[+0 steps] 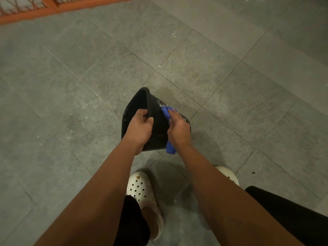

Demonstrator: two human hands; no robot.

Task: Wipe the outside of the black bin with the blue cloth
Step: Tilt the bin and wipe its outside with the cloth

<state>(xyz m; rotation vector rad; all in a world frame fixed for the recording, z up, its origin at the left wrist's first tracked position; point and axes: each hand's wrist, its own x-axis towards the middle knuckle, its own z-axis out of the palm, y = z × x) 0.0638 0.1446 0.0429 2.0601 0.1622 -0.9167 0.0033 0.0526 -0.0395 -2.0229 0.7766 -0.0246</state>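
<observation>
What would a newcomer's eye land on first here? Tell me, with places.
First, the black bin at the centre, tipped on its side above the grey tiled floor, with the left hand gripping its rim. Next, the bright blue cloth that the right hand presses to the bin's outer wall, by whitish smears. Below, white perforated clogs stand on the tiles.

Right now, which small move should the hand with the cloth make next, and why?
Probably slide the blue cloth forward along the black bin, toward the white smears near its rim, while the left hand holds the rim steady. The right hand presses just short of them.
</observation>
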